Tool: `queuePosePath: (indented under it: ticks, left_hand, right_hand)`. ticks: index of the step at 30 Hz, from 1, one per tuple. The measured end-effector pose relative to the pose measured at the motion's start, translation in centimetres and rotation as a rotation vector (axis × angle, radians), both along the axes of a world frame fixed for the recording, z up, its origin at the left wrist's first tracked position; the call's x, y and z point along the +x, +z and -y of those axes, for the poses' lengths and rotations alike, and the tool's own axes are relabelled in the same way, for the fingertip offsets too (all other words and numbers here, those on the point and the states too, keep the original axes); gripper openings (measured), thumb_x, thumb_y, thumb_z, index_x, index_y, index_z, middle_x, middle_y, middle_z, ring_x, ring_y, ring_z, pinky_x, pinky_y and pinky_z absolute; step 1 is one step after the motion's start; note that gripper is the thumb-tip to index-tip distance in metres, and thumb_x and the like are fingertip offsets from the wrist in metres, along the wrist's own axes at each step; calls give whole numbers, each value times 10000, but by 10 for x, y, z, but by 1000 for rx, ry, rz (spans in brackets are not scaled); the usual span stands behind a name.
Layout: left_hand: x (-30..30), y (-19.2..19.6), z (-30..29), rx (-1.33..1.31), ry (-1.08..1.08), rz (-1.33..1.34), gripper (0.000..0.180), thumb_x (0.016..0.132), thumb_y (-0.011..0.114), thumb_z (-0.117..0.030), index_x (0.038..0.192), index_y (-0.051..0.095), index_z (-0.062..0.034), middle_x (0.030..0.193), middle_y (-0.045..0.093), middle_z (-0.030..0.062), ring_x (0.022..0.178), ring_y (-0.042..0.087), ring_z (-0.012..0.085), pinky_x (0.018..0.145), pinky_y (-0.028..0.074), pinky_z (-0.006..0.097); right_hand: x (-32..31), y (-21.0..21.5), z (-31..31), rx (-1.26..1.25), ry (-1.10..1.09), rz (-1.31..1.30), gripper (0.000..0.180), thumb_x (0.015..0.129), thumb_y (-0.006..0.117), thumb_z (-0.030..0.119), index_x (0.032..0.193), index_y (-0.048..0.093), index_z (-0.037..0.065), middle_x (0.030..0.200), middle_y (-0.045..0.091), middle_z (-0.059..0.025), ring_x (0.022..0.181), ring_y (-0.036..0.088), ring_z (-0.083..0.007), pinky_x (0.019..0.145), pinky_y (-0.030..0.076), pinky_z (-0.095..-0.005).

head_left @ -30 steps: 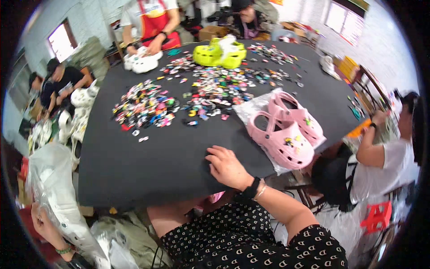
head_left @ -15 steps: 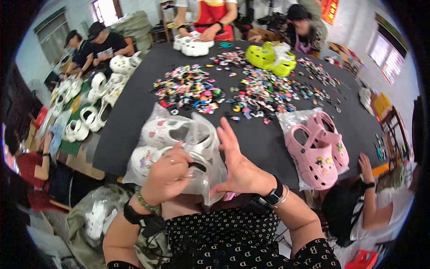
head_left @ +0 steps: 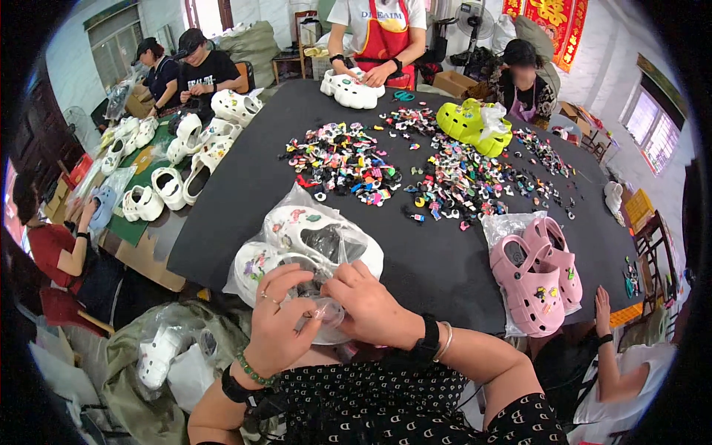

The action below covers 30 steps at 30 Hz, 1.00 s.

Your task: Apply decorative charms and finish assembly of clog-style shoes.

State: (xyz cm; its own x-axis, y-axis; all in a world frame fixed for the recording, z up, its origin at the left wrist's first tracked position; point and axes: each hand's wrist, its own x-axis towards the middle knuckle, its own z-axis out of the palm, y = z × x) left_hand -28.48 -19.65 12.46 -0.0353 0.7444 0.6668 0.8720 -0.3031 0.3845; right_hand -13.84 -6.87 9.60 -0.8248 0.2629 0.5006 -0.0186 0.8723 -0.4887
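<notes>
A pair of white clogs (head_left: 278,261) with colourful charms lies in a clear plastic bag (head_left: 295,199) at the near edge of the black table. Both hands are at the bag's near end. My left hand (head_left: 280,319) has its fingers curled on the gathered plastic. Close against it, my right hand (head_left: 374,308) is closed on the same bunch of film, its thumb and fingertips pressed together. My hands hide part of the shoes' near side. Right of them, a pair of pink clogs (head_left: 528,289) with charms rests on another clear bag (head_left: 498,231).
Loose charms (head_left: 345,163) lie in heaps across the black table (head_left: 237,170). Lime-green clogs (head_left: 471,127) stand beyond them. Across the table a person in a red apron (head_left: 382,44) handles white clogs (head_left: 352,89). More white clogs (head_left: 169,189) crowd a side table at left, where people sit.
My right hand, spread open before, has come in to the left and closed on the bag's plastic beside my left hand. The whole view has shifted, so the table appears lower and further right.
</notes>
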Motion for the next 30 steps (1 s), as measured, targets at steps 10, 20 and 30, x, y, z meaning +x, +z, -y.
queuePosePath:
  ticks: [10,20,30]
  left_hand:
    - [1,15,22,99,168,-35,369,690,688,-15,1049,602,-17,1211,556,214,1075,547,387,921,442,458]
    - [-21,-2,20,25,377,-61,185,922,510,13,1104,545,4,1327,491,200,1223,490,360,1034,385,464]
    - [-86,-69,74,-97,682,1,113,912,531,-3,992,610,-4,1244,570,178,1165,532,369,993,407,409]
  right_hand:
    - [24,51,-43,-125,-139,-262,192,790,667,45,957,575,24,836,485,-125,774,495,-321,682,427,-370]
    - [173,137,-135,-405,-480,-772,268,922,510,-40,1168,596,21,1074,669,-33,902,633,-93,799,514,-256]
    - [446,76,-322,676,-1525,-350,170,818,572,113,966,609,40,843,632,-129,784,594,-253,701,459,-396]
